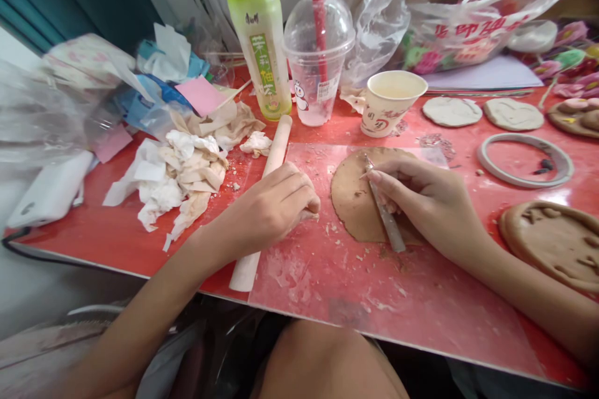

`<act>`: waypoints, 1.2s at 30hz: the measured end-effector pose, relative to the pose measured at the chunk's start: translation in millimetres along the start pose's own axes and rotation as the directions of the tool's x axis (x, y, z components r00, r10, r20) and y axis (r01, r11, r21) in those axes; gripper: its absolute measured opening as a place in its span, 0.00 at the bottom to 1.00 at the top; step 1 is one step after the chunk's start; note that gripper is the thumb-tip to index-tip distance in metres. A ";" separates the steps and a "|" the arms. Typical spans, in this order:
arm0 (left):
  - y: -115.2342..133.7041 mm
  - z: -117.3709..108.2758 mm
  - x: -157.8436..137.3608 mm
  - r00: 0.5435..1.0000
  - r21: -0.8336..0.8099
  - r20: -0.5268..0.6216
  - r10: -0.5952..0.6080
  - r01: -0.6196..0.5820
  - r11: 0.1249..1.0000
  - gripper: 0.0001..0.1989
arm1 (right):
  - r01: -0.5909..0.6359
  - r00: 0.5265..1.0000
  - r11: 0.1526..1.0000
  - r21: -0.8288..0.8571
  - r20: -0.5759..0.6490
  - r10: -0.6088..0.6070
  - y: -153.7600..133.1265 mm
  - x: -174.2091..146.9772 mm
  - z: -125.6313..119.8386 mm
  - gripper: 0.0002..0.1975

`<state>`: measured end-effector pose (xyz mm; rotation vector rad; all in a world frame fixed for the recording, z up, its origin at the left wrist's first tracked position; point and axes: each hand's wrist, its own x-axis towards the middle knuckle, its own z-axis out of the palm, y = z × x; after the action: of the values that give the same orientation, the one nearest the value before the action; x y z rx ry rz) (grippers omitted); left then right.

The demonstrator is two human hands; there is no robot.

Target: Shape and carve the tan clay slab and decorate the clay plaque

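Note:
A flat, roughly round slab of brown clay (350, 199) lies on a clear plastic sheet (309, 274) in front of me. My right hand (416, 193) pinches a slim grey-handled clay tool (390, 230), its metal end pointing up and away over the slab. The exact shape of that tip is too small to tell. To the left of the slab, my left hand (276, 206) is closed, fingers curled down near the sheet. Whatever is in its fingertips is hidden. Under that wrist, a pale wooden rolling pin (246, 268) lies partly covered.
Crumpled tissues (187, 168) heap at the left. A tea bottle (262, 43), a domed plastic cup (313, 87) and a paper cup (390, 103) stand behind. On the right are a tape roll (484, 165), pale clay discs (452, 112) and a rimmed clay piece (547, 237).

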<state>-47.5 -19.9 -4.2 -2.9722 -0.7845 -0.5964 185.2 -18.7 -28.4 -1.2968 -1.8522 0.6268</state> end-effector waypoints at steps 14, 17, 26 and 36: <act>0.7 1.4 1.1 1.000 0.056 0.013 -0.003 0.002 0.998 0.08 | 0.008 1.000 1.000 -0.007 -0.001 -0.008 -1.6 -0.3 0.3 0.13; 0.6 0.2 0.1 1.000 0.040 0.010 -0.005 0.004 0.999 0.08 | 0.007 1.000 1.000 0.001 0.001 -0.007 -1.0 -0.2 0.6 0.13; -3.1 2.5 -1.4 0.997 0.166 0.073 0.020 -0.032 0.986 0.13 | 0.018 1.000 1.000 -0.005 0.001 -0.018 -1.4 -0.1 0.8 0.13; -1.8 1.1 0.6 0.997 0.102 0.068 -0.023 0.016 0.995 0.08 | 0.007 1.000 1.000 -0.018 -0.004 -0.007 0.3 -0.5 1.2 0.11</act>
<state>-47.5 -17.9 -5.1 -2.9101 -0.8232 -0.4423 184.5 -19.0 -29.5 -1.3021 -1.8620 0.6047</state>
